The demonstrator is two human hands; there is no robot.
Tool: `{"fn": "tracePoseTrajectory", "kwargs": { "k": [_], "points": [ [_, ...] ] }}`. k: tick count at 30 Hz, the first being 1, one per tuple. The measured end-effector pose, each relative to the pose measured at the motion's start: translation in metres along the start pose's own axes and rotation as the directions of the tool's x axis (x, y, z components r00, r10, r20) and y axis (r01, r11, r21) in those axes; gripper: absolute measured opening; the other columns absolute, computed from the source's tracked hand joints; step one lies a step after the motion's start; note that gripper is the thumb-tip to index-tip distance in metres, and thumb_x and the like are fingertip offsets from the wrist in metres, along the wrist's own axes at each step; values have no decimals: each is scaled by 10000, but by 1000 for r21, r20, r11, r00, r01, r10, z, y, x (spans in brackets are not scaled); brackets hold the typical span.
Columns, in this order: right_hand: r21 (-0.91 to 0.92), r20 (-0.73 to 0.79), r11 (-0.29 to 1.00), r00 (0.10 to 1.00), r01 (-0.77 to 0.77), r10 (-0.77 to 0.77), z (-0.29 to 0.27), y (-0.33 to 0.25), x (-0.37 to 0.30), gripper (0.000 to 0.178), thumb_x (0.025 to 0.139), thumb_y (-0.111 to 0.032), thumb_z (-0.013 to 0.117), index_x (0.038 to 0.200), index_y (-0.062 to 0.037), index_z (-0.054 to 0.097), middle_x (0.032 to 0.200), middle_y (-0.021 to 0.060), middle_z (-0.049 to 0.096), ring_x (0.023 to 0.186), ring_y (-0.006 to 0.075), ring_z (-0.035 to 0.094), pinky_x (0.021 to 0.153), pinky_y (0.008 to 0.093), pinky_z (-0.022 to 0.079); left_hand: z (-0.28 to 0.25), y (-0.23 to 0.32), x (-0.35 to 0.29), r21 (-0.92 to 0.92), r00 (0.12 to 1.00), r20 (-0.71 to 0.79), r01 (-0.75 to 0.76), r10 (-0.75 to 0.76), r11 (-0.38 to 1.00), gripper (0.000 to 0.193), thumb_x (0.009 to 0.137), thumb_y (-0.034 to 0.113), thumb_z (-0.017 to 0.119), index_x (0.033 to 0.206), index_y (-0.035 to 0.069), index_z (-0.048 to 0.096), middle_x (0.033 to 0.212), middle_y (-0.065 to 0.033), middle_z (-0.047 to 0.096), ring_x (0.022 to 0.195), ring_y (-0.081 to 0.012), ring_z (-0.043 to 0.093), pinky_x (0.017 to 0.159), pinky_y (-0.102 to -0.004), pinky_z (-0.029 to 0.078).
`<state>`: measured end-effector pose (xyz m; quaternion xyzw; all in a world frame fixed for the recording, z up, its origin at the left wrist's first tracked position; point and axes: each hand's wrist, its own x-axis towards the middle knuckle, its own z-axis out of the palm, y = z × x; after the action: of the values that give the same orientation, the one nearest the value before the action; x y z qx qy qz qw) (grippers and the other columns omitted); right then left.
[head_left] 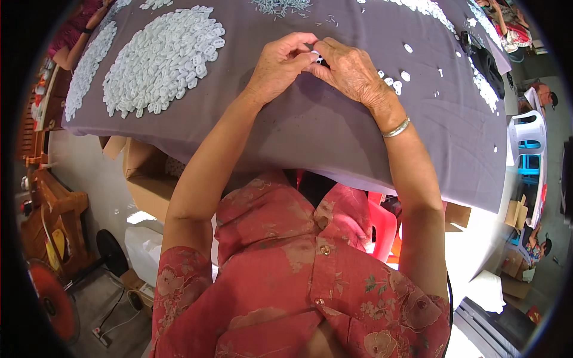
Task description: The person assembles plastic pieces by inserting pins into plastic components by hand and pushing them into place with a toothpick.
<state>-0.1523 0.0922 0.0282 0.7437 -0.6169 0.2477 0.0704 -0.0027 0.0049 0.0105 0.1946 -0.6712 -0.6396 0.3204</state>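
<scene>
Above the grey cloth (334,140), a small dark-spotted white piece (318,58) sits between the left hand (279,64) and right hand (351,68), about equally near, both hands' fingertips pinched on it, its long axis hidden.

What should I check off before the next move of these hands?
1. Small white piece held in the left hand: ok, pinched.
2. Right hand gripping it too: cannot tell, contact hidden.
3. Held piece fully visible: not ok, partly covered.
4. Heap of white oval pieces apart from both hands: ok.
5. Loose white pieces well away from the right hand: not ok, several lie beside it.
</scene>
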Motion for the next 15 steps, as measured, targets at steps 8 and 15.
{"fn": "tracePoseTrajectory", "kwargs": {
  "k": [8, 15],
  "points": [
    [-22, 59, 999, 998, 31, -29, 4, -1, -2, 335, 846, -310, 625, 902, 7, 536, 817, 135, 626, 741, 311, 638, 598, 403, 523, 0, 9, -3, 37, 999, 19, 27, -28, 999, 257, 837, 70, 574, 1086, 61, 636, 767, 25, 588, 658, -50, 479, 594, -210, 410],
    [15, 117, 999, 993, -31, 29, 6, -7, -2, 298, 889, -275, 582, 817, 1, 499, 727, 162, 598, 711, 352, 608, 603, 432, 495, -3, 7, -3, -28, 999, 39, 23, -22, 999, 297, 825, 51, 546, 1104, 68, 646, 737, 27, 556, 655, -75, 450, 608, -224, 387]
  ]
}}
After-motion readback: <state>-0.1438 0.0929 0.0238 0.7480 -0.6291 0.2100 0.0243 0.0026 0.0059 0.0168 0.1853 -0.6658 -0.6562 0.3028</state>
